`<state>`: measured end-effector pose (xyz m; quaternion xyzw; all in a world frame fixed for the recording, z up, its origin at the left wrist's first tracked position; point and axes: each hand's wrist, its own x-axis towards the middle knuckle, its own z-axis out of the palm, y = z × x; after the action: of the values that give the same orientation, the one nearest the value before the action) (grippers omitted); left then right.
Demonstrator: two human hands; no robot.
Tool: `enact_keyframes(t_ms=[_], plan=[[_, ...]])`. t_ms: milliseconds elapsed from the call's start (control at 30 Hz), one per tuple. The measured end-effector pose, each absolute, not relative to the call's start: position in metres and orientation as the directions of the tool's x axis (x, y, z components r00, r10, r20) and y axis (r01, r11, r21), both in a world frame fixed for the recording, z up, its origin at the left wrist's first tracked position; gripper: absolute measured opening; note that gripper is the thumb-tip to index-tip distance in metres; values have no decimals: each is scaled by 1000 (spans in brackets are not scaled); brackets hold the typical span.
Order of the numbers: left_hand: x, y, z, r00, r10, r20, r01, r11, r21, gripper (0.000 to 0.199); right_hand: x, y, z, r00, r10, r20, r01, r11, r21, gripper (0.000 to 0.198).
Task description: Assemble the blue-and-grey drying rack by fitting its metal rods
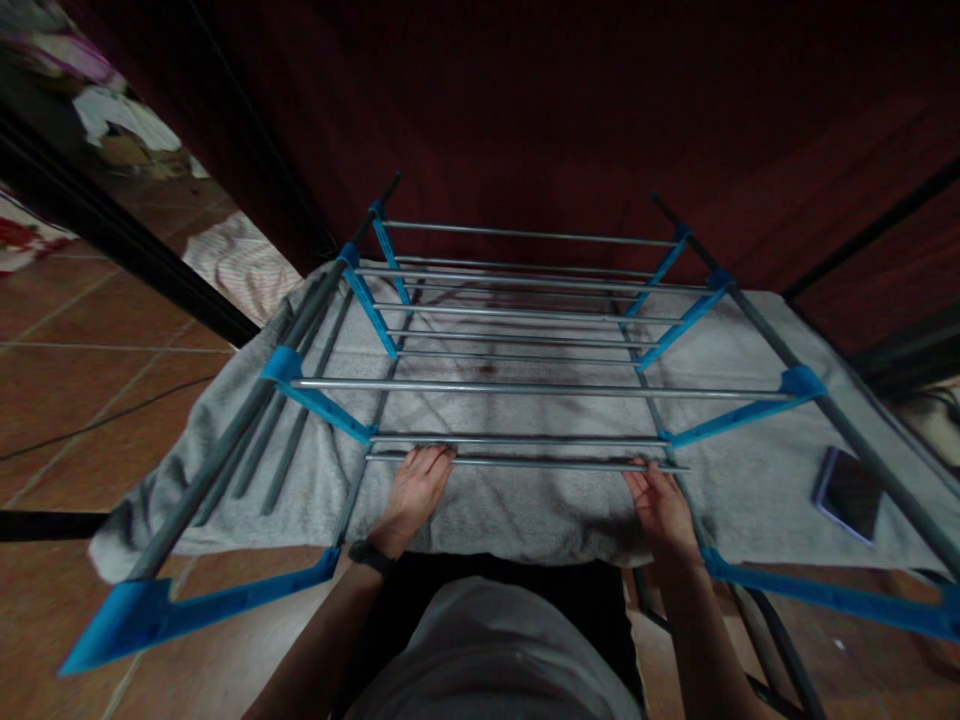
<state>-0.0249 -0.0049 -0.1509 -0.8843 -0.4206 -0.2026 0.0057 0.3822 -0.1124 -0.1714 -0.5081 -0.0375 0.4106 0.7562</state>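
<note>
Both my hands are on a thin grey metal rod [536, 463] that lies crosswise just above the cloth, close to my body. My left hand [420, 487] curls its fingers over the rod near its left end. Near the other end, my right hand [661, 507] grips it between thumb and fingers. Around them stands a partly assembled rack of grey tubes [780, 345] and blue plastic brackets [724, 418]. Several crossbars [536, 388] span its two sides. The nearest blue brackets, at left [247, 590] and right [825, 590], have no crossbar between them.
A grey cloth [510, 510] covers the surface under the rack. Several loose tubes [289, 455] lie on its left part. A phone [851, 495] rests at the right. Behind hangs a dark red curtain [525, 110]. Tiled floor [82, 390] shows at left, with a cable.
</note>
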Motion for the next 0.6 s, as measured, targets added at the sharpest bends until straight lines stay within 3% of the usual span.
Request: enact_keyframes(t_ms=[200, 600], plan=[[-25, -8, -150, 573, 663, 482, 724, -685, 81, 24, 383, -116, -172, 631, 693, -348, -608, 164, -777, 24], [-25, -11, -151, 617, 662, 425, 717, -696, 43, 24, 388, -116, -174, 627, 686, -369, -623, 156, -767, 19]])
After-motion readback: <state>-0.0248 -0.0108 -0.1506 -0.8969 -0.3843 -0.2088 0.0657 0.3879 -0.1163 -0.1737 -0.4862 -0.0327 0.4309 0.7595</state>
